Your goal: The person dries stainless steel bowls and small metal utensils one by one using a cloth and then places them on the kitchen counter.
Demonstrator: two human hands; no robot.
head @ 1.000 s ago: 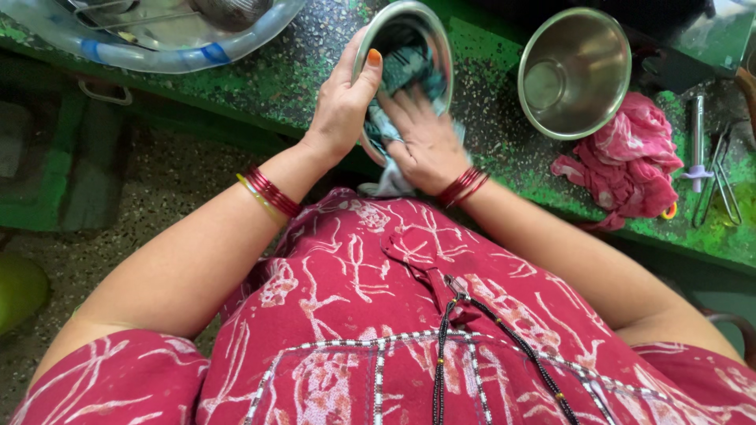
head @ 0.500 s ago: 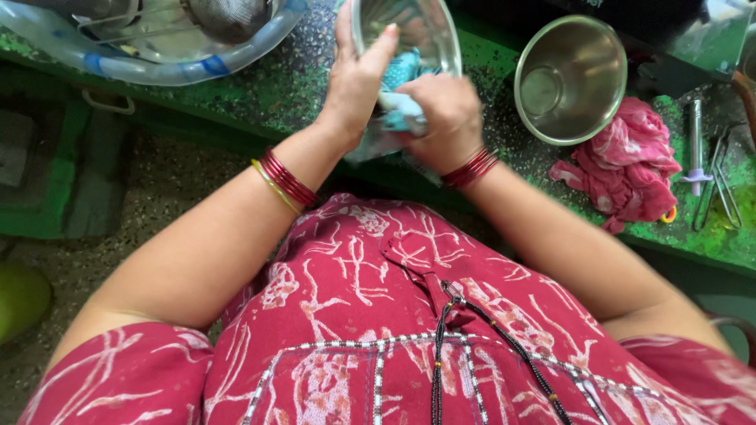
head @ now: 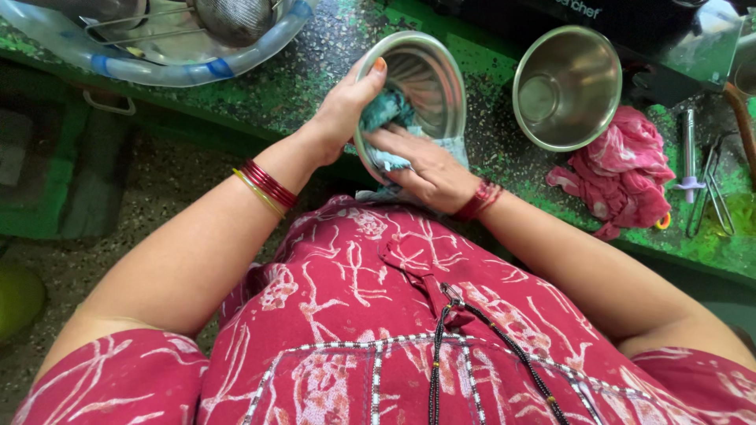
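Observation:
My left hand (head: 340,114) grips the rim of a shiny steel vessel (head: 429,79), tilted toward me at the counter's edge. My right hand (head: 425,169) presses a blue-green cloth (head: 386,110) against the vessel's inside near the rim; part of the cloth hangs below the vessel. Red bangles circle both wrists.
A second steel pot (head: 567,83) stands upright to the right, beside a crumpled pink cloth (head: 626,169). Metal tools (head: 709,181) lie at the far right. A blue-rimmed basin (head: 157,39) with steel utensils sits at the back left on the green speckled counter (head: 299,79).
The vessel has tilted and shifted slightly between frames. My right hand with the cloth has moved from inside the vessel down to its near rim.

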